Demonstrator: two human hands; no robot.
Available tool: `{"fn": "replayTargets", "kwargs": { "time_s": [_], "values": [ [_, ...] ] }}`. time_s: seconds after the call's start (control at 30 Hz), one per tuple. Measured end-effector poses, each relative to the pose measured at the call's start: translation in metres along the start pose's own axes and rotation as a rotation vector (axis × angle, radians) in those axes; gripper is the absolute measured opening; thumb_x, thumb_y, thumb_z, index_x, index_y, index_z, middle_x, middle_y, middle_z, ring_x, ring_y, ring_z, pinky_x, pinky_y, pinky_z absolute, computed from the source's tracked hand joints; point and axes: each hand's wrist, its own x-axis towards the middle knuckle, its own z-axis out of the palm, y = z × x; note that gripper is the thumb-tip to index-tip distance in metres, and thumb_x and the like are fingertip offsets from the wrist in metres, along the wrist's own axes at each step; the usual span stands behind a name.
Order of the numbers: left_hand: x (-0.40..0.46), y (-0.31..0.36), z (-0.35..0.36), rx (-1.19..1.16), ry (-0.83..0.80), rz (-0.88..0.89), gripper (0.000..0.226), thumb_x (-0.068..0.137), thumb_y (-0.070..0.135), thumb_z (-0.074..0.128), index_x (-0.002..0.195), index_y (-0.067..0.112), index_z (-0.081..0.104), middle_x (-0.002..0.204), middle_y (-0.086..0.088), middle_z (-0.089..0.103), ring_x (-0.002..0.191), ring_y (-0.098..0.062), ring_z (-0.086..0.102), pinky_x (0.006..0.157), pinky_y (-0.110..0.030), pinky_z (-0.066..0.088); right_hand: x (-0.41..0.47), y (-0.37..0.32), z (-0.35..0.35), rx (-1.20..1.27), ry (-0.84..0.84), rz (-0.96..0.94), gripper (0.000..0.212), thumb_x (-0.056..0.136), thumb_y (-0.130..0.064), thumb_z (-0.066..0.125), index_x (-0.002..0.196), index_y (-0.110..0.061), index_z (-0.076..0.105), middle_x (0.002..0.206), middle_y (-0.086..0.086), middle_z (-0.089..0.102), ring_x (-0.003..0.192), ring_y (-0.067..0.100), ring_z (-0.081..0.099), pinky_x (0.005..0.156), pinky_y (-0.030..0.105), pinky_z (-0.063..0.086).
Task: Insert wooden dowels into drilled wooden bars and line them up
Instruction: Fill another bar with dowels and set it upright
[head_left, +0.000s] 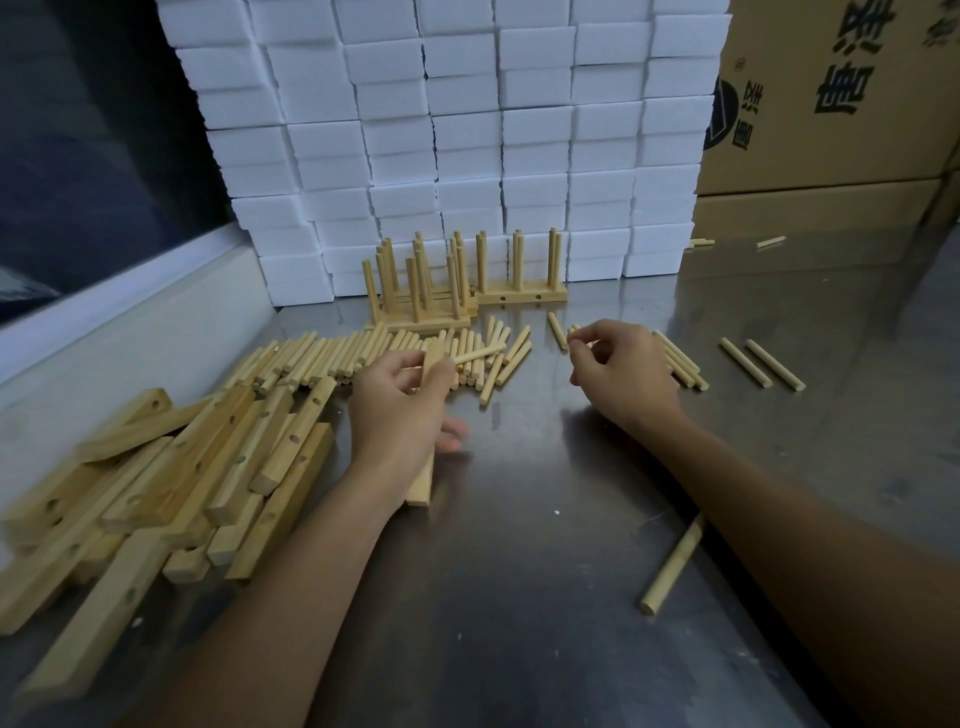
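Note:
My left hand (402, 402) grips a drilled wooden bar (422, 486) that runs lengthwise under the palm, its far end poking out by the fingers. My right hand (621, 374) has its fingers curled around a few short dowels (574, 329), whose tips show at the fingertips. A wide row of loose dowels (363, 353) lies beyond my left hand. At the left sits a heap of drilled bars (197, 467). Finished bars with upright dowels (431, 280) stand at the back, one apart (519, 293) to the right.
A wall of stacked white foam blocks (467, 130) rises behind the finished pieces. Cardboard boxes (831, 104) stand at the back right. Stray dowels lie on the steel table (545, 545): two at the right (761, 364), one near my right forearm (672, 564).

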Motion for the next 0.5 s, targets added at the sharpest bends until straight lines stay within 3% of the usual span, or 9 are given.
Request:
{"fn": "replayTargets", "kwargs": {
  "time_s": [0.03, 0.17, 0.37, 0.5],
  "values": [
    [-0.0003, 0.0003, -0.0003, -0.006, -0.008, -0.003, 0.004, 0.095, 0.030, 0.063, 0.095, 0.030, 0.059, 0.089, 0.006, 0.072, 0.050, -0.022, 0.069, 0.039, -0.024, 0.050, -0.0001, 0.0003, 0.0000, 0.001, 0.000, 0.001, 0.019, 0.098, -0.023, 0.057, 0.111, -0.017, 0.070, 0.081, -0.003, 0.071, 0.069, 0.016, 0.068, 0.064, 0.032, 0.059],
    [0.0005, -0.0018, 0.0003, 0.049, -0.053, 0.026, 0.014, 0.102, 0.041, 0.048, 0.093, 0.034, 0.057, 0.072, 0.002, 0.071, 0.036, -0.021, 0.058, 0.034, -0.023, 0.044, -0.0002, 0.0000, 0.0007, -0.006, 0.010, 0.001, 0.019, 0.098, -0.023, 0.057, 0.111, -0.017, 0.070, 0.076, -0.005, 0.070, 0.065, 0.014, 0.067, 0.061, 0.028, 0.057],
    [0.0015, -0.0052, 0.0008, 0.017, -0.084, -0.077, 0.038, 0.100, 0.046, 0.048, 0.095, 0.011, 0.062, 0.054, 0.006, 0.061, 0.035, -0.017, 0.053, 0.034, -0.021, 0.040, -0.0014, -0.0032, -0.0009, -0.043, -0.009, -0.022, 0.019, 0.098, -0.024, 0.058, 0.111, -0.017, 0.070, 0.077, -0.002, 0.071, 0.068, 0.019, 0.069, 0.067, 0.041, 0.061],
    [0.0028, -0.0040, -0.0004, -0.068, -0.067, -0.130, 0.045, 0.101, 0.048, 0.043, 0.092, 0.009, 0.064, 0.049, 0.004, 0.058, 0.037, -0.018, 0.053, 0.035, -0.024, 0.042, -0.0055, -0.0087, 0.0010, -0.147, -0.061, -0.142, 0.019, 0.097, -0.021, 0.057, 0.111, -0.016, 0.069, 0.076, -0.002, 0.071, 0.066, 0.017, 0.068, 0.070, 0.041, 0.060]
  ]
}}
